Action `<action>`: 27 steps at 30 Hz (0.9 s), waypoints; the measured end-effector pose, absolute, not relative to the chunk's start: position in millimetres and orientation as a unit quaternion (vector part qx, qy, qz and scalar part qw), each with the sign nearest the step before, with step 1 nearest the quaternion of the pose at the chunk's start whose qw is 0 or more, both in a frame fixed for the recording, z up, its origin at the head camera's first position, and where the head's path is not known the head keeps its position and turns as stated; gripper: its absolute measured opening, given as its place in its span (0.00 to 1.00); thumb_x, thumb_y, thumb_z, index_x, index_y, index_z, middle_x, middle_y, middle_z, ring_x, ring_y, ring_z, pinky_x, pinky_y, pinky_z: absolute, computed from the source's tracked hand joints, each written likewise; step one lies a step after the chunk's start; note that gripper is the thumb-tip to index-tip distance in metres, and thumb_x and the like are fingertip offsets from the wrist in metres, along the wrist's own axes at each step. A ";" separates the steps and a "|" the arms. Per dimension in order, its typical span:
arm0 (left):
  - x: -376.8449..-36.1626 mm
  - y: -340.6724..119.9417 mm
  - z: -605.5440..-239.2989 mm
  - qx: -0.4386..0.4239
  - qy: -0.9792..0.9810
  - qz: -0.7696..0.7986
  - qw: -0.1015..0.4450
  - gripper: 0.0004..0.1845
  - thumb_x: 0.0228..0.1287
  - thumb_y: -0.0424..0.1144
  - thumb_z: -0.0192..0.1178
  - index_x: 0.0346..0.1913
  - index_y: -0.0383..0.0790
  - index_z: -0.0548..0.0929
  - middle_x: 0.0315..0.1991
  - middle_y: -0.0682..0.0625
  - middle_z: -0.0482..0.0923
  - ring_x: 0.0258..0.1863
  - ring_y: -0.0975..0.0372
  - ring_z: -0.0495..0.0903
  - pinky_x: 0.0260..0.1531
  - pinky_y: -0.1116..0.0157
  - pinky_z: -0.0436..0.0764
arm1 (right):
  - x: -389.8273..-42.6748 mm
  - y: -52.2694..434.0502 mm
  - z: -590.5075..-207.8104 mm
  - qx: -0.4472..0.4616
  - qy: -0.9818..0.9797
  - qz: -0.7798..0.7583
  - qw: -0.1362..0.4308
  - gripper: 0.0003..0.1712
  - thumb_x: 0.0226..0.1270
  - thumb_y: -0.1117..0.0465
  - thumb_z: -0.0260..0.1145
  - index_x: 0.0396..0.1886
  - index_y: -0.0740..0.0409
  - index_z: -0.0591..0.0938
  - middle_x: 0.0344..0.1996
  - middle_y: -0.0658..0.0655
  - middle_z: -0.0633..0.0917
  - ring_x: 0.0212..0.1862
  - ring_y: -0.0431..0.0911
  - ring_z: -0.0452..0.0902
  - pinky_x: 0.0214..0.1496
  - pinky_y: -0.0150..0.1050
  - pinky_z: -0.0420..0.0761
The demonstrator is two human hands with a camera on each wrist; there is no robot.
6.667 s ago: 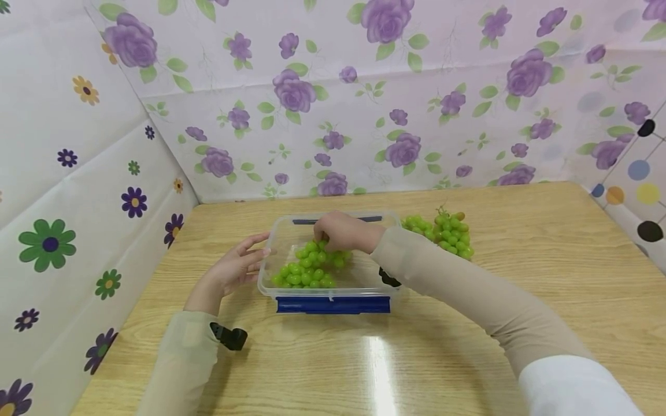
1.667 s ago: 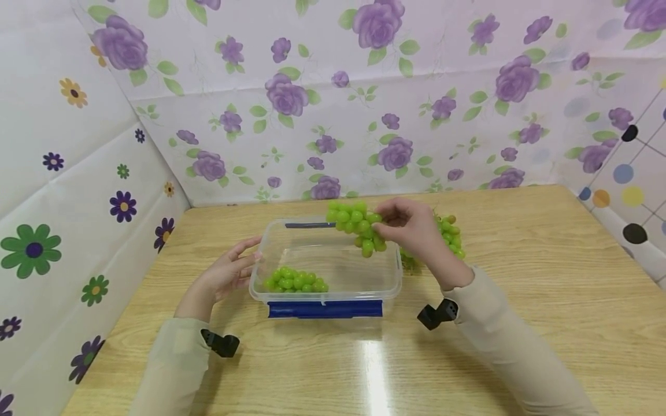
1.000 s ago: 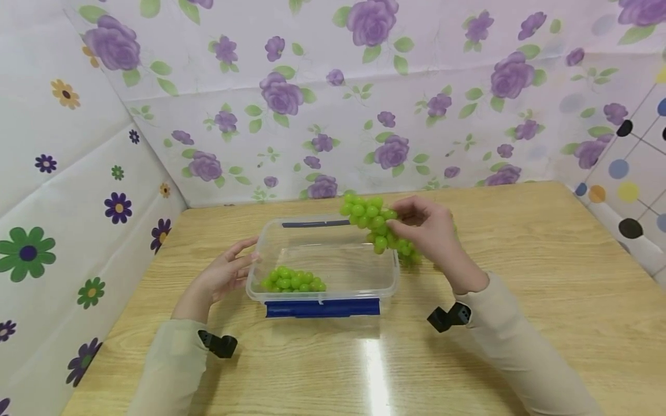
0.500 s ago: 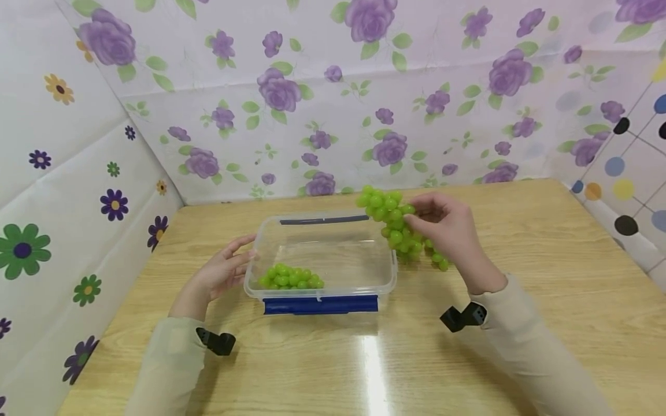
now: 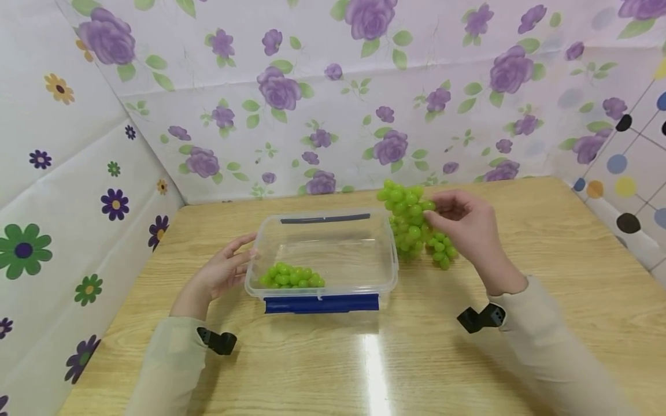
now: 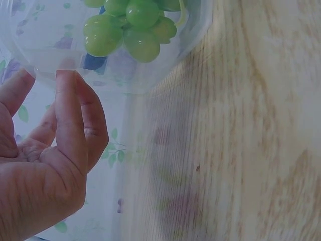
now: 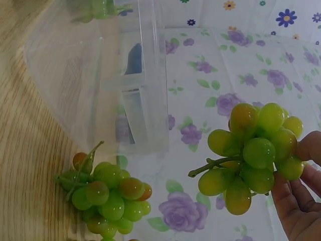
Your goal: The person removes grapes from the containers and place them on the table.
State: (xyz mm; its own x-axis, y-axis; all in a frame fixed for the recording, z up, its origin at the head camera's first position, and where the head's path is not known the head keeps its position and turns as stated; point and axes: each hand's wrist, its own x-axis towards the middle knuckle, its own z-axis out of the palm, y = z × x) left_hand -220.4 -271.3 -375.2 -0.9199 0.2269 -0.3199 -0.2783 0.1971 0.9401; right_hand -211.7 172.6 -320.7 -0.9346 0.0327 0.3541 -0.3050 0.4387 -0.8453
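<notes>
A: Right hand pinching a green grape bunch in the air, just right of the clear container, above a bunch on the table.

B: Soft fruit, bruises easily, so grip the stem. Left hand?

A: Fingers relaxed, straight against the container's left wall. A small bunch is inside.

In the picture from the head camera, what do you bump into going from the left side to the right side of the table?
Left hand → small bunch of grapes in the box → clear box → big bunch of grapes held up → right hand.
</notes>
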 end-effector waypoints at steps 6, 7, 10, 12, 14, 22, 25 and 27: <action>-220.9 -270.5 -375.1 -0.021 0.745 0.636 0.198 0.37 0.70 0.51 0.53 0.76 0.52 0.50 0.56 0.45 0.69 0.47 0.62 0.82 0.41 0.67 0.82 | -210.7 181.8 -320.7 0.072 -0.830 0.525 0.174 0.15 0.61 0.61 0.69 0.46 0.63 0.83 0.29 0.33 0.80 0.33 0.29 0.77 0.36 0.21 0.77; -220.9 -270.5 -375.2 -0.021 0.745 0.637 0.198 0.36 0.70 0.51 0.53 0.76 0.52 0.50 0.57 0.45 0.68 0.46 0.63 0.82 0.41 0.67 0.82 | -210.6 183.0 -320.9 0.068 -0.829 0.526 0.177 0.15 0.61 0.61 0.69 0.46 0.63 0.83 0.29 0.33 0.80 0.33 0.29 0.77 0.36 0.22 0.77; -220.9 -270.8 -375.8 -0.021 0.745 0.637 0.198 0.36 0.70 0.50 0.53 0.76 0.52 0.50 0.59 0.43 0.66 0.47 0.63 0.81 0.41 0.67 0.82 | -209.9 187.3 -321.9 0.063 -0.829 0.522 0.189 0.15 0.61 0.61 0.69 0.46 0.63 0.83 0.30 0.33 0.80 0.34 0.30 0.77 0.37 0.21 0.77; -220.8 -271.0 -376.1 -0.020 0.743 0.638 0.199 0.36 0.70 0.50 0.53 0.76 0.52 0.51 0.59 0.43 0.67 0.47 0.62 0.81 0.41 0.67 0.82 | -209.3 190.1 -322.6 0.060 -0.828 0.523 0.196 0.14 0.61 0.61 0.69 0.45 0.63 0.83 0.30 0.33 0.80 0.34 0.30 0.77 0.37 0.21 0.77; -220.8 -270.8 -375.6 -0.020 0.742 0.640 0.199 0.36 0.70 0.50 0.53 0.75 0.52 0.51 0.58 0.44 0.68 0.47 0.62 0.81 0.41 0.67 0.82 | -208.3 193.2 -323.2 0.058 -0.828 0.520 0.199 0.14 0.61 0.61 0.69 0.45 0.63 0.83 0.30 0.34 0.80 0.34 0.30 0.77 0.37 0.21 0.77; -220.6 -270.6 -375.1 -0.020 0.743 0.640 0.196 0.36 0.70 0.50 0.53 0.75 0.52 0.51 0.56 0.45 0.68 0.46 0.62 0.82 0.41 0.67 0.82 | -209.0 202.3 -325.6 0.039 -0.832 0.512 0.210 0.15 0.61 0.61 0.69 0.45 0.63 0.83 0.29 0.33 0.80 0.32 0.29 0.77 0.36 0.20 0.77; -220.6 -270.7 -375.6 -0.017 0.743 0.640 0.196 0.36 0.70 0.49 0.53 0.75 0.51 0.51 0.56 0.45 0.68 0.46 0.62 0.82 0.41 0.67 0.82 | -209.9 206.7 -326.9 0.032 -0.830 0.515 0.212 0.15 0.60 0.61 0.69 0.45 0.62 0.83 0.29 0.33 0.80 0.33 0.29 0.77 0.36 0.20 0.77; -220.5 -270.9 -375.8 -0.015 0.743 0.640 0.194 0.36 0.71 0.49 0.53 0.75 0.51 0.51 0.55 0.46 0.69 0.46 0.62 0.82 0.40 0.67 0.82 | -210.7 210.1 -328.0 0.028 -0.829 0.516 0.214 0.15 0.60 0.61 0.69 0.46 0.62 0.83 0.29 0.32 0.80 0.33 0.29 0.77 0.36 0.19 0.77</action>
State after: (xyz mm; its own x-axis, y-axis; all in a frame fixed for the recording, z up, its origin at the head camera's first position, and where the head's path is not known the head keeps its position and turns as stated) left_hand -220.5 -270.9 -375.8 -0.9239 0.2258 -0.3087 -0.2719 0.1801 0.9453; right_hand -210.7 210.1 -328.0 -0.9068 0.1749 0.3835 -0.2673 0.4650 -0.8440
